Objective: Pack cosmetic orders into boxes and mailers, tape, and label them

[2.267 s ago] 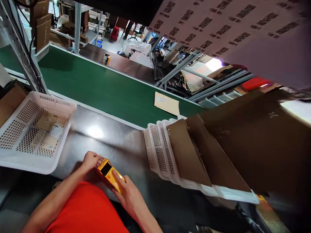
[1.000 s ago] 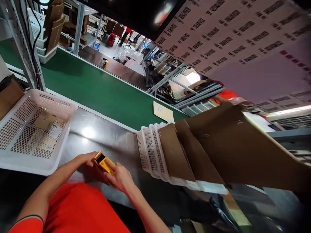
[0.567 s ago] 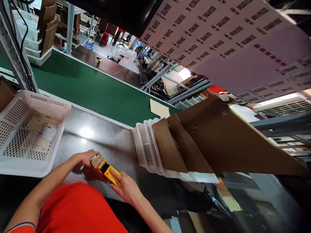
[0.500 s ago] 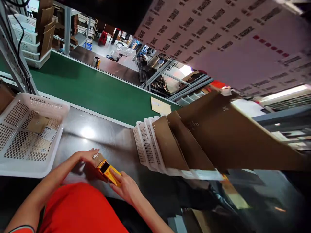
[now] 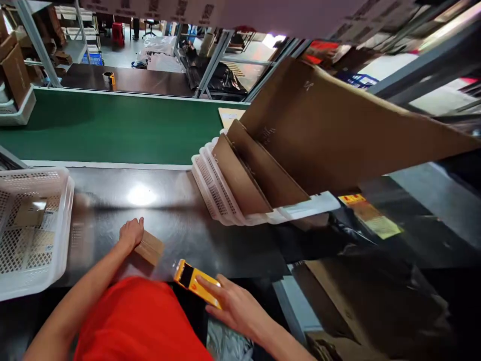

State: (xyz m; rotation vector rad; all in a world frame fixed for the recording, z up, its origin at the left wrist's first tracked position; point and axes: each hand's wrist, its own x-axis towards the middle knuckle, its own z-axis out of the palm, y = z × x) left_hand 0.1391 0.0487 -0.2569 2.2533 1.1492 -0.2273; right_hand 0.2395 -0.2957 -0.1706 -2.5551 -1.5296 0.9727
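Observation:
My left hand [image 5: 131,233] is closed on the left end of a small brown cardboard box [image 5: 150,247], which is on or just above the metal worktop. Its fingers are partly hidden behind the box. To the right, my right hand [image 5: 233,305] grips a yellow handheld tool [image 5: 201,285] with a black inset near its front end; its exact kind is unclear. A shiny bit shows at the tip. The tool points up and left at the box, with a gap between them.
At left stands a white plastic basket [image 5: 63,240] holding flat parcels. Tilted nested baskets [image 5: 214,185] with cardboard sheets [image 5: 296,135] stand at right on the metal worktop [image 5: 101,195]. Behind runs a green conveyor belt [image 5: 124,128] with an envelope [image 5: 230,116]. Folded cardboard [image 5: 338,301] sits lower right.
My right hand has drawn the yellow tool away from the box, down and to the right. My left hand still has the box, now more fully visible. The camera view has turned.

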